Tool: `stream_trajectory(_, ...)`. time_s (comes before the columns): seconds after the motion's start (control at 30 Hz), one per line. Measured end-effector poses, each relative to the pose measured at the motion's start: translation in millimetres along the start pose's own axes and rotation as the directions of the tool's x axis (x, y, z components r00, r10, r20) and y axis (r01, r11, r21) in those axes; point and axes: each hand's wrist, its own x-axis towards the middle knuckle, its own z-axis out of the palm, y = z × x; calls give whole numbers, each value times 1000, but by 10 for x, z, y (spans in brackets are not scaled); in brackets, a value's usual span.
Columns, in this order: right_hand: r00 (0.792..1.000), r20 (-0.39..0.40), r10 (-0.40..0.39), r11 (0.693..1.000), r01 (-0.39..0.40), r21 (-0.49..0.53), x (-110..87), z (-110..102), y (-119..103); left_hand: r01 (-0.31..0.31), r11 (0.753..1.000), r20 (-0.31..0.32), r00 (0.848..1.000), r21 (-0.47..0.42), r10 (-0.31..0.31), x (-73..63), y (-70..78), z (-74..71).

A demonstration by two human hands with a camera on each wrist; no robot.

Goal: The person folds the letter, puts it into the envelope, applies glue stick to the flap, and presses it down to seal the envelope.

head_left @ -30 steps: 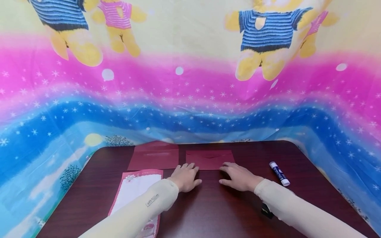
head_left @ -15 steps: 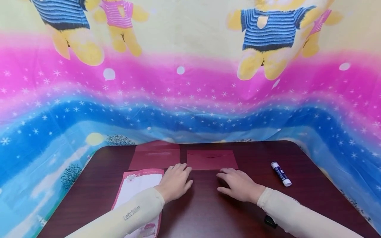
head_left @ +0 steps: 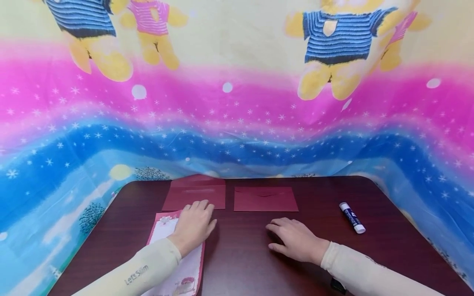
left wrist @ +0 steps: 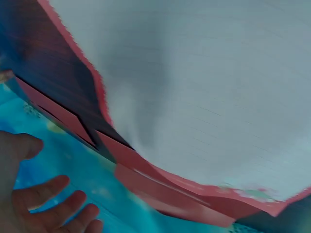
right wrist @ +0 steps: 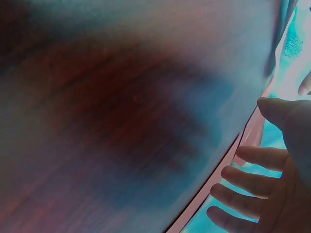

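My left hand (head_left: 195, 224) hovers over the upper right part of a pink-bordered sheet of letter paper (head_left: 163, 232), its fingers loosely spread and holding nothing. The left wrist view shows the paper (left wrist: 209, 97) with a gap between it and the fingers. Just beyond those fingertips lies a red envelope (head_left: 196, 197) with its flap raised. A second red envelope (head_left: 264, 201), flap folded down, lies to its right. Nearer to me than that envelope is my right hand (head_left: 296, 240), fingers relaxed, above the table with nothing in them.
A glue stick (head_left: 352, 218) with white ends lies at the right on the dark wooden table (head_left: 244, 263). Behind the table and along its sides hangs a printed cloth (head_left: 222, 123) with bears and snowflakes.
My left hand has moved left, away from the closed envelope to above the letter paper. My right hand has drawn back toward me from that envelope's near edge.
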Motion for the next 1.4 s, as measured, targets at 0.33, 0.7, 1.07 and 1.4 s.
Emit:
stream_trajectory(0.33,999,30,-40,999,40,1,-47,23,-80,123,988,128,983,89,-134,-265,-481,-29)
stream_trajectory(0.7,988,46,-150,989,150,10,-102,-3,-229,338,939,416,847,62,-332,-459,-898,-38)
stream_trajectory(1.07,982,68,-175,984,172,42,-65,-82,-315,456,888,515,777,-65,-361,-520,-1013,27)
stream_trajectory(1.4,984,65,-168,985,166,38,-108,-76,-303,568,803,513,750,-178,-417,-566,-1042,86)
